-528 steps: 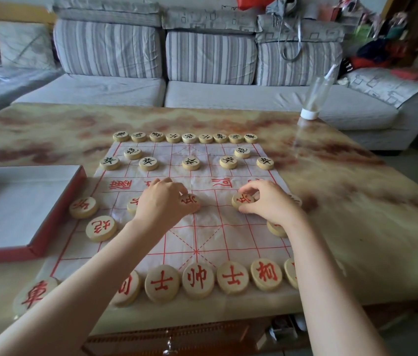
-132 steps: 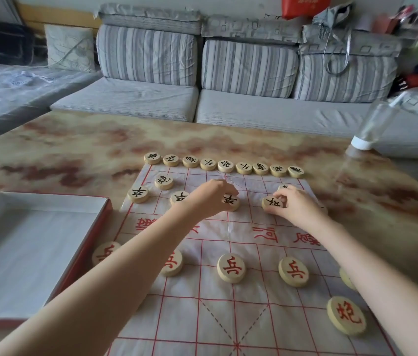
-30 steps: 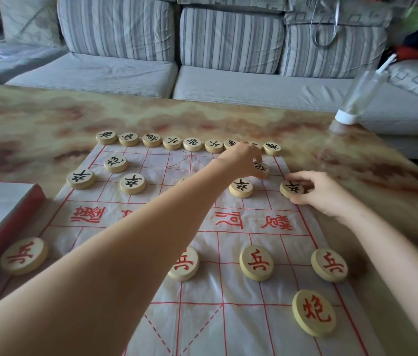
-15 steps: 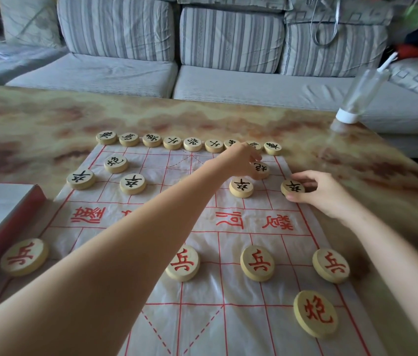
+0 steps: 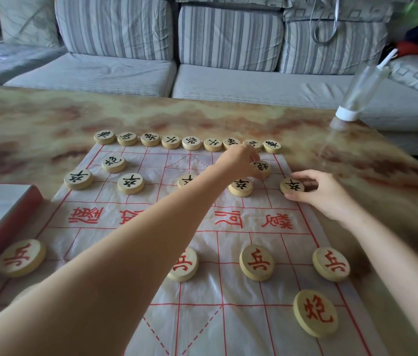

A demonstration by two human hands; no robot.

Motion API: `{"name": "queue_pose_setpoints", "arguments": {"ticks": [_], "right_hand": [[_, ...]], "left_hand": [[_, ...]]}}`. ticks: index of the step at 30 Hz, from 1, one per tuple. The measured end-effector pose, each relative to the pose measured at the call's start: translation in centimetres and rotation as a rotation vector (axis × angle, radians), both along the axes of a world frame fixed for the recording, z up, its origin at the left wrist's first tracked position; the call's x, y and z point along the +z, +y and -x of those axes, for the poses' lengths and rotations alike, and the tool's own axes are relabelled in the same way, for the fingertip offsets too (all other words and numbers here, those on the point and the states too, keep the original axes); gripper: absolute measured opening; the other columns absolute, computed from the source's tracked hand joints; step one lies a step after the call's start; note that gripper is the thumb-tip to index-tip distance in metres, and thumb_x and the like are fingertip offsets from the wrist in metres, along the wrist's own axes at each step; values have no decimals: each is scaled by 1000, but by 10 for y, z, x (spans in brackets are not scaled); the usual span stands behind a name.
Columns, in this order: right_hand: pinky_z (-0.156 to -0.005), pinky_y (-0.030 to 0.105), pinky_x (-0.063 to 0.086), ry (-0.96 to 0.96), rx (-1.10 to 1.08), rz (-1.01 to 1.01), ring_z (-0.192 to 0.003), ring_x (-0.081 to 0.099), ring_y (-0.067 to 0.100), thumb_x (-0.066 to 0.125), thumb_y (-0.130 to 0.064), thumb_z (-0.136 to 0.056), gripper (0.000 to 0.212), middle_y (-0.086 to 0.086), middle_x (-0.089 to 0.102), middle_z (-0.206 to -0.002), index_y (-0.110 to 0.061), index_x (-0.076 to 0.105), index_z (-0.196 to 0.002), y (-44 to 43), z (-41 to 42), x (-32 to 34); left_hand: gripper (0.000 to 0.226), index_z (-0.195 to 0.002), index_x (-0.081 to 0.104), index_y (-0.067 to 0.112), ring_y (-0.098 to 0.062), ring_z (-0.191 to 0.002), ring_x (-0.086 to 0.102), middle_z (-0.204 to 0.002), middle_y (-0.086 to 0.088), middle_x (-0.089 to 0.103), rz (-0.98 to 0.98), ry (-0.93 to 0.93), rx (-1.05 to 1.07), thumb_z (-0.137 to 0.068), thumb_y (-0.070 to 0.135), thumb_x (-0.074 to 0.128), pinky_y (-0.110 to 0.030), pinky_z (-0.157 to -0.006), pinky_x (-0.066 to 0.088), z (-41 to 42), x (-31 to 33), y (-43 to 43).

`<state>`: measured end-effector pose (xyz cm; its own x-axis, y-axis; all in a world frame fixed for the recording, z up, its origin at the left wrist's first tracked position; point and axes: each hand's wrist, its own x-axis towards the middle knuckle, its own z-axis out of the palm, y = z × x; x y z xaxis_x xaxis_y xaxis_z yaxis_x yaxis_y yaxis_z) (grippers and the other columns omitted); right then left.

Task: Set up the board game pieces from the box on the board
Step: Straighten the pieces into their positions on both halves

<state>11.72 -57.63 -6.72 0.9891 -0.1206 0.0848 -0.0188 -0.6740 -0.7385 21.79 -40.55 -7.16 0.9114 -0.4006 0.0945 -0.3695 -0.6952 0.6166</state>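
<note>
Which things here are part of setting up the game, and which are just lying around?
For the job: board, black pieces, red pieces, box, left hand, right hand.
Lying about: clear bottle, striped sofa.

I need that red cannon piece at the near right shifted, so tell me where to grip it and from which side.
Pinch the red cannon piece by its rim, fingers on opposite edges, coming straight down from above. It is a thick disc lying flat on the paper board, with bare paper all round it, so the edge is open.
</note>
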Motion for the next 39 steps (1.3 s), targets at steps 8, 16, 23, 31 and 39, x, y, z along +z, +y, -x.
{"name": "queue_pose_setpoints", "arguments": {"ticks": [8,16,23,31,39], "right_hand": [[-84,22,35,-12,0,4,-101,52,14,78,-6,-71,54,10,61,-120,-6,59,-121,-1,0,-2],[-87,23,35,2,5,9,-102,52,15,78,-3,-70,57,11,59,-123,-7,57,-123,-1,-1,-4],[-86,24,36,14,3,0,-100,54,16,77,-2,-70,54,12,59,-121,-6,58,-121,-1,-1,-2],[-86,24,37,27,4,-26,-100,54,17,76,-1,-71,51,13,60,-119,-7,59,-118,1,4,0],[-91,25,35,51,-24,-7,-112,52,20,76,-5,-72,58,11,57,-125,-6,55,-126,7,5,12]], "left_hand": [[54,-115,61,12,-21,-100,61,-113,-8,63,-21,19,-4,-69,36,77,-30,-84,51,3,3,0],[66,-126,53,10,-21,-107,58,-122,-6,60,-68,55,-32,-71,36,76,-27,-85,47,7,11,2],[48,-122,57,8,-23,-110,58,-118,-10,63,18,29,-12,-80,30,69,-26,-89,43,13,25,15],[37,-116,63,7,-22,-102,60,-111,-10,65,44,0,20,-84,27,64,-14,-68,36,20,28,43],[30,-109,67,10,-19,-102,63,-109,-7,68,118,-27,87,-81,21,68,-10,-69,37,25,40,87]]}}
